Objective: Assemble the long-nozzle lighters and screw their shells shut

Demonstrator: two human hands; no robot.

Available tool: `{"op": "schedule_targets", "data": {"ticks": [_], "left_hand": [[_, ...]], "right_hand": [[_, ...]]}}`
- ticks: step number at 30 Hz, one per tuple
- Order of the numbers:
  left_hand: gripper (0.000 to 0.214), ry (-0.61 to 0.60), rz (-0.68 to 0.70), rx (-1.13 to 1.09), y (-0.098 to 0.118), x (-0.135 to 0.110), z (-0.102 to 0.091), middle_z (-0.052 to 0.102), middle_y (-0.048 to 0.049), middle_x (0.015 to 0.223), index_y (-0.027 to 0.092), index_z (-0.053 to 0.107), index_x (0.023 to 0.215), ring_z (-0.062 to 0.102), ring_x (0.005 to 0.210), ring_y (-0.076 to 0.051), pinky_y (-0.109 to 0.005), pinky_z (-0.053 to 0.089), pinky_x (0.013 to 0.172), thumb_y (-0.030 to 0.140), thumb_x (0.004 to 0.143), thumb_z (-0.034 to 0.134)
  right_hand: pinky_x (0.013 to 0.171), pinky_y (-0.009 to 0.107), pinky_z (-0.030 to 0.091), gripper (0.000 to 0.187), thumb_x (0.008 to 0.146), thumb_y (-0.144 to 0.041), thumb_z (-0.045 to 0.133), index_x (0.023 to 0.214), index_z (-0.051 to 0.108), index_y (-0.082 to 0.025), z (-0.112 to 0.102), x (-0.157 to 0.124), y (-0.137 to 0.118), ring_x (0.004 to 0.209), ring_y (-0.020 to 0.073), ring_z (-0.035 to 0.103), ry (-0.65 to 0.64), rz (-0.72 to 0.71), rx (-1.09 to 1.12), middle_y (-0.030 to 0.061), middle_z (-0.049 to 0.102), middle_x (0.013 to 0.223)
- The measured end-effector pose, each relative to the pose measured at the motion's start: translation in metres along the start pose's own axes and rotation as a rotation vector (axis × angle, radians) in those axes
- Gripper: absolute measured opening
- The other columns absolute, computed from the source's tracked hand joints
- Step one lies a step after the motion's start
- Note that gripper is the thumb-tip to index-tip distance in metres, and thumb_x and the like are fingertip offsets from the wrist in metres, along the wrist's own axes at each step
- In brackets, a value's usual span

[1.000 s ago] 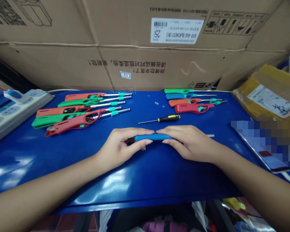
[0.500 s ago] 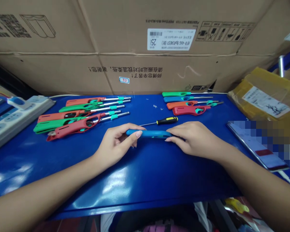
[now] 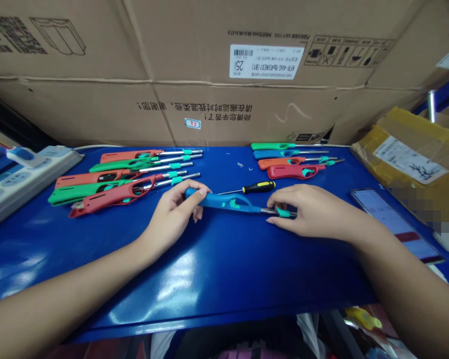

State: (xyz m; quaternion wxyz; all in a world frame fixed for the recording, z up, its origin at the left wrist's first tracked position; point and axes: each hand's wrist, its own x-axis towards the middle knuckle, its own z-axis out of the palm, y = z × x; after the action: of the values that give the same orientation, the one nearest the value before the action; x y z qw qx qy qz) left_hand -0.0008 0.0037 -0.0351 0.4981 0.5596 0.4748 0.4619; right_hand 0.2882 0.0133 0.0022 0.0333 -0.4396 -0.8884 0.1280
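Observation:
A blue long-nosed gas lighter (image 3: pixel 224 201) is held level above the table, its nozzle to the right. My left hand (image 3: pixel 177 207) is closed around its handle end, thumb on top. My right hand (image 3: pixel 310 212) curls its fingertips about the metal tube near a teal slider (image 3: pixel 283 213); the tube's tip is partly hidden by the fingers. Just behind the lighter lies a screwdriver (image 3: pixel 260 187) with a black and yellow handle. Its shaft end is close to my left hand.
On the left, several red, orange and green lighters (image 3: pixel 112 197) lie in a row; another group (image 3: pixel 295 171) lies at the back right. A power strip (image 3: pixel 22 174) stands far left. A phone (image 3: pixel 394 224) and taped parcel (image 3: pixel 407 162) are right. A cardboard box (image 3: pixel 194 55) backs the table.
The blue lighter has turned so its side and trigger opening show. My right hand has shifted right from the body to the metal tube; my left has moved slightly left.

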Motion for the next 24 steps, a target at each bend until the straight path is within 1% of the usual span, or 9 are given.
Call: {"op": "schedule_targets", "data": {"ticks": [5,9,11,14,17,19,21,24], "left_hand": [[0.013,0.156,-0.016,-0.088,-0.003,0.007,-0.007,0.052,0.0039,0.058,0.019,0.063,0.084,0.048,0.049,-0.011,-0.022,0.037,0.048,0.032,0.088,0.066],[0.013,0.182,-0.021,-0.095,-0.004,0.007,-0.007,0.057,0.0030,0.061,0.019,0.064,0.083,0.050,0.048,-0.010,-0.022,0.040,0.047,0.030,0.089,0.065],[0.014,0.154,-0.031,-0.104,-0.003,0.006,-0.006,0.060,0.0019,0.063,0.018,0.065,0.082,0.052,0.047,-0.010,-0.023,0.042,0.046,0.030,0.087,0.066],[0.018,0.048,-0.031,-0.070,-0.001,0.002,-0.003,0.061,0.0018,0.056,0.017,0.068,0.085,0.054,0.045,-0.012,-0.023,0.045,0.047,0.034,0.088,0.066],[0.028,-0.106,-0.037,0.070,0.003,-0.002,0.000,0.059,0.0026,0.048,0.015,0.073,0.090,0.053,0.043,-0.011,-0.021,0.044,0.048,0.042,0.092,0.065],[0.031,-0.167,-0.036,0.161,0.005,-0.004,0.002,0.058,0.0036,0.045,0.015,0.075,0.092,0.052,0.041,-0.009,-0.019,0.043,0.048,0.045,0.091,0.066],[0.031,-0.168,-0.027,0.212,0.007,-0.007,0.002,0.056,0.0046,0.044,0.015,0.077,0.095,0.050,0.040,-0.008,-0.018,0.042,0.046,0.044,0.089,0.069],[0.030,-0.138,0.011,0.253,0.008,-0.011,0.003,0.056,0.0051,0.045,0.016,0.078,0.099,0.048,0.040,-0.008,-0.017,0.040,0.044,0.042,0.088,0.071]], "right_hand": [[0.065,0.031,0.044,0.015,0.092,-0.032,0.061,0.094,0.071,-0.021,0.001,-0.001,0.007,0.075,0.0201,0.066,0.129,0.011,-0.045,0.0038,0.074,0.088],[0.069,0.032,0.047,0.018,0.097,-0.031,0.057,0.096,0.072,-0.020,0.002,-0.001,0.010,0.080,0.0221,0.069,0.215,-0.034,-0.072,0.0060,0.076,0.091],[0.073,0.034,0.049,0.020,0.098,-0.032,0.056,0.099,0.072,-0.019,0.004,0.000,0.010,0.086,0.0241,0.070,0.254,-0.069,-0.088,0.0075,0.077,0.095],[0.083,0.037,0.052,0.021,0.100,-0.032,0.055,0.104,0.071,-0.019,0.008,0.002,0.008,0.093,0.0249,0.071,0.274,-0.144,-0.059,0.0086,0.077,0.102],[0.087,0.036,0.052,0.020,0.101,-0.031,0.055,0.108,0.070,-0.019,0.014,0.005,0.002,0.095,0.0226,0.070,0.270,-0.246,0.020,0.0085,0.076,0.105],[0.085,0.036,0.053,0.021,0.102,-0.031,0.054,0.108,0.069,-0.018,0.017,0.006,-0.001,0.093,0.0213,0.069,0.246,-0.300,0.056,0.0083,0.075,0.102],[0.084,0.036,0.053,0.022,0.104,-0.031,0.051,0.106,0.069,-0.018,0.020,0.007,-0.003,0.091,0.0212,0.069,0.214,-0.330,0.065,0.0085,0.074,0.099],[0.081,0.035,0.053,0.025,0.105,-0.030,0.047,0.104,0.069,-0.017,0.022,0.006,-0.004,0.088,0.0208,0.068,0.186,-0.350,0.078,0.0082,0.073,0.095]]}}
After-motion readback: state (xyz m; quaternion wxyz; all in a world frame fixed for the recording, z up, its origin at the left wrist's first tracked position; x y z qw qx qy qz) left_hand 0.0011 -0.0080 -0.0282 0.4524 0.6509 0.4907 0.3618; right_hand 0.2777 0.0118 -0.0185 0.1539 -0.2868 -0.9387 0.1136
